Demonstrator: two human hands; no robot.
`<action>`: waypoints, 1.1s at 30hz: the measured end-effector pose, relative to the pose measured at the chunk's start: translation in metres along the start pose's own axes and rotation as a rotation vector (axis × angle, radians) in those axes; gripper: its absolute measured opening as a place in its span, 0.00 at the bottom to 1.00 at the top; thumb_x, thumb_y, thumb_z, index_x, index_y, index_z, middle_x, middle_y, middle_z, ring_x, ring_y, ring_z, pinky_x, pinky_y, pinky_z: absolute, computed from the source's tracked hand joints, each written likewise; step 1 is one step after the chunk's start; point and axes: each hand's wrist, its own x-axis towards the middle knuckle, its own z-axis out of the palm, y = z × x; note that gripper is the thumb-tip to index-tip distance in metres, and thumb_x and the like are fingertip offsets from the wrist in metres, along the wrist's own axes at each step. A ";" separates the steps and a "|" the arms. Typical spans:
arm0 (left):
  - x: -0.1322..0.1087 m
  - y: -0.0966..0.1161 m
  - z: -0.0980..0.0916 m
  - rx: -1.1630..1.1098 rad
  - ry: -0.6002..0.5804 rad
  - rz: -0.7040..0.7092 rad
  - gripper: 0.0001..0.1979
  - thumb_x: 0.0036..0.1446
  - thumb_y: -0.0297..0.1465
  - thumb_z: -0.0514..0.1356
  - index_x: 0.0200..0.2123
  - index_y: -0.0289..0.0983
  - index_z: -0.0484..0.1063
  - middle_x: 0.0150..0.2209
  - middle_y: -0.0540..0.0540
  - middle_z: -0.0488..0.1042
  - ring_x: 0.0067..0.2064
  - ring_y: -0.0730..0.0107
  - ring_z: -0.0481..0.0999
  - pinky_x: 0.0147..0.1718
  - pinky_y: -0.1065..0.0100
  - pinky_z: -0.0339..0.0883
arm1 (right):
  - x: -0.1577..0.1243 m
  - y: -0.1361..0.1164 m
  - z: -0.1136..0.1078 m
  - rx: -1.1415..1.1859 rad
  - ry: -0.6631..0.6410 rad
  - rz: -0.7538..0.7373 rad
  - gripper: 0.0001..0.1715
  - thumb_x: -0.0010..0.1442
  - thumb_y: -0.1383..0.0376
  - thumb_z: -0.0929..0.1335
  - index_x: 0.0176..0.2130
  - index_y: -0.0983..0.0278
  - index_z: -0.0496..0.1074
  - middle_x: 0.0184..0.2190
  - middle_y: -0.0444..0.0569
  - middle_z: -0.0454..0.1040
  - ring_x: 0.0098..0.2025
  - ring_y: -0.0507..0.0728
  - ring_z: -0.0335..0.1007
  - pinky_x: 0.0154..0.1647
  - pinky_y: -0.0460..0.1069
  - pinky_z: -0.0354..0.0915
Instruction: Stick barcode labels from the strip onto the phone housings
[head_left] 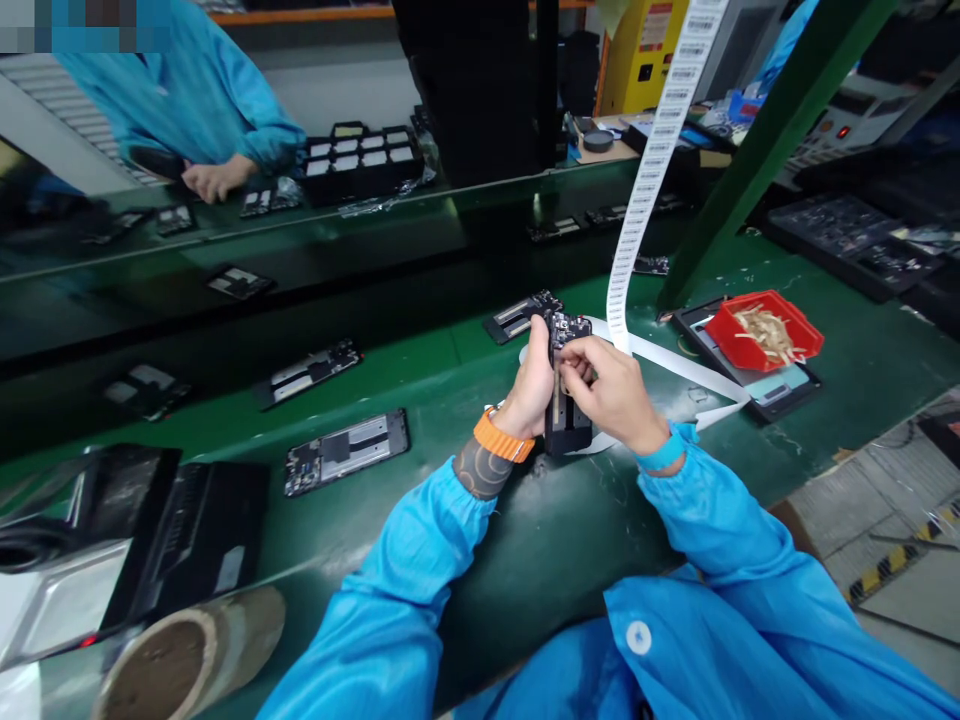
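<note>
My left hand [531,385] grips an opened phone body [568,425] by its left side and holds it tilted up over the green bench. Circuit parts show at the phone's top end. Fingers bent, my right hand [611,385] pinches at the phone's upper inner face; whatever is between the fingertips is hidden or too small to name. Just behind my hands lies another phone body [523,316]. A long strip of barcode labels [660,150] hangs down close to my right hand, and its white tape runs along the bench.
More opened phones [347,452] lie on the green bench to the left. At the right, a red tray [772,330] of pale strips rests on a black frame. A cardboard tube [247,630] stands front left. Across a divider, a person in blue [202,90] works beside a parts tray [360,160].
</note>
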 end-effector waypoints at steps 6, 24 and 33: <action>-0.002 0.000 0.001 0.013 -0.047 0.002 0.31 0.67 0.55 0.48 0.44 0.36 0.78 0.32 0.45 0.79 0.35 0.63 0.81 0.37 0.66 0.75 | -0.006 -0.005 -0.005 0.056 0.008 0.045 0.06 0.63 0.69 0.67 0.38 0.60 0.74 0.34 0.47 0.76 0.34 0.56 0.72 0.36 0.51 0.69; 0.006 0.005 -0.009 -0.040 0.019 -0.097 0.37 0.66 0.59 0.44 0.40 0.32 0.76 0.31 0.39 0.79 0.34 0.59 0.81 0.38 0.59 0.77 | -0.018 0.001 -0.064 0.074 -0.432 -0.027 0.08 0.67 0.67 0.64 0.34 0.60 0.67 0.32 0.46 0.70 0.32 0.55 0.65 0.35 0.49 0.64; 0.006 0.028 -0.013 -0.154 -0.077 -0.023 0.40 0.69 0.55 0.36 0.47 0.29 0.75 0.36 0.36 0.80 0.38 0.54 0.82 0.45 0.51 0.76 | -0.017 0.180 -0.232 -0.917 0.017 0.756 0.14 0.62 0.61 0.71 0.30 0.68 0.78 0.26 0.56 0.75 0.29 0.57 0.63 0.34 0.54 0.56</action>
